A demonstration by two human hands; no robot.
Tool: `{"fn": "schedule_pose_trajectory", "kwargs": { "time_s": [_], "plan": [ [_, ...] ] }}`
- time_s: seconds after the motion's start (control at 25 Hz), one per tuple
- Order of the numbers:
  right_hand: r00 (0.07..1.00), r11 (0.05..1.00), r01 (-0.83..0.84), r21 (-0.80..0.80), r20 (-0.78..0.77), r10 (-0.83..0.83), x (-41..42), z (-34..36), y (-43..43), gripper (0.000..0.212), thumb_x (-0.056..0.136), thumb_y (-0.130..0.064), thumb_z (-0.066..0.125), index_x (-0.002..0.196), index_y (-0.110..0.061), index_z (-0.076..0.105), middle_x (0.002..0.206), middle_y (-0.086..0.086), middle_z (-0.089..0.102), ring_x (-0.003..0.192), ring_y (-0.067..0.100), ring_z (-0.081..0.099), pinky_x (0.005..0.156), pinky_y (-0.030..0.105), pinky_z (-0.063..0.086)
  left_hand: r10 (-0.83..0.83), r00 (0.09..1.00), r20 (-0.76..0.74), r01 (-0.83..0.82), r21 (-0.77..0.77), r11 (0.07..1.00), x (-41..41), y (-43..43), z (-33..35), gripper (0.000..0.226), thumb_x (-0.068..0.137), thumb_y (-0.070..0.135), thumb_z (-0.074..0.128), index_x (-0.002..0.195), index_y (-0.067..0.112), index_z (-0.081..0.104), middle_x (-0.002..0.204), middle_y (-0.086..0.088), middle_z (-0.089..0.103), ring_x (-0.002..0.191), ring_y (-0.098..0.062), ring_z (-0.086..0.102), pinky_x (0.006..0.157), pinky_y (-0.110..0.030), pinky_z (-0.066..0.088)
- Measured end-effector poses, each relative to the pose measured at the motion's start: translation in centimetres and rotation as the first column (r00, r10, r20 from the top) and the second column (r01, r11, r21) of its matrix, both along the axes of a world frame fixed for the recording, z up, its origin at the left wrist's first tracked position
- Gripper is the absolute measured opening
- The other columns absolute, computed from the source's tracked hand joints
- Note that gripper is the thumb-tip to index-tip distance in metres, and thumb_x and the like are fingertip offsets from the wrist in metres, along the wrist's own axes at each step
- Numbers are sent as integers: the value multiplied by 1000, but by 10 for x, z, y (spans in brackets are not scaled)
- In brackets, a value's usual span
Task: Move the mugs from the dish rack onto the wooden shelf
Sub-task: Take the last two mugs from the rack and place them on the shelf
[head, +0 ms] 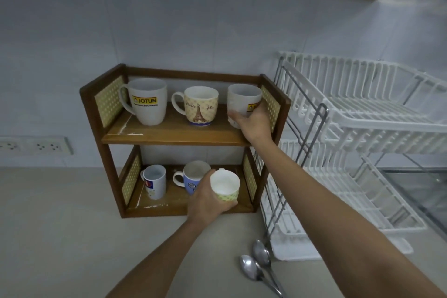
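Observation:
The two-tier wooden shelf (169,136) stands on the counter against the wall. Its top board carries a white Jotun mug (147,101) at left and a beige Eiffel Tower mug (199,106) in the middle. My right hand (254,121) grips a second white mug (243,101) at the top board's right end. On the lower board stand a small white mug (153,181) and a blue mug (191,179). My left hand (208,201) holds a green-patterned mug (226,187), tilted toward me, at the lower board's right front. The white two-tier dish rack (362,123) to the right shows no mugs.
Two metal spoons (256,264) lie on the beige counter in front of the rack's base. A wall socket strip (36,145) sits at the left. A glass-fronted edge (420,189) shows behind the rack at the right.

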State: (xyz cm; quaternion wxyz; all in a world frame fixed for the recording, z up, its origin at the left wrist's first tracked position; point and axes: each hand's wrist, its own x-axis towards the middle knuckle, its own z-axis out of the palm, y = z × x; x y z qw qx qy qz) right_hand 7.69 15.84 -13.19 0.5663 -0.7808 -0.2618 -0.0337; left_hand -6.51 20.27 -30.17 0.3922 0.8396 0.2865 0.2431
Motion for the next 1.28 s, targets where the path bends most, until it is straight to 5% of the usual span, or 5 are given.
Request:
{"fn": "schedule_pose_trajectory", "kwargs": {
  "time_s": [0.24,0.4,0.52,0.68,1.28],
  "plan": [
    [936,993,66,98,339,-95,-89,-87,-66,40,84,-18,54,123,-13,48,123,3,53,115,10,46,99,19,36,-51,999,7,52,-71,996,6,4,2,98,49,52,84,132,32,37,127,7,54,116,-16,51,89,-35,49],
    [991,937,-28,-347,112,71,-123,-171,-99,32,85,-11,53,117,-11,54,120,7,54,112,24,52,93,32,44,-56,998,33,59,-78,995,11,11,4,97,51,44,88,132,29,37,127,5,53,116,-17,49,90,-35,49],
    [975,502,-192,-843,-106,196,-115,-197,-97,55,95,-32,44,141,-5,35,153,16,29,140,32,27,113,40,26,-32,999,43,34,-59,998,23,12,4,95,52,35,91,131,22,40,129,-1,54,119,-21,49,93,-37,48],
    [932,148,-264,-953,-213,293,-106,-208,-88,90,90,-61,39,151,-5,2,161,15,-1,148,31,2,119,47,7,-68,997,29,70,-77,995,45,10,-3,93,51,33,91,129,20,41,127,-3,55,118,-23,50,93,-37,47],
    [931,129,-245,-961,-196,307,-103,-231,-84,114,77,-73,48,150,-4,-5,161,17,-7,148,32,-2,119,46,0,-59,998,10,60,-176,983,94,19,-54,104,51,26,92,138,13,36,135,-8,50,125,-25,45,101,-38,41]
  ]
}}
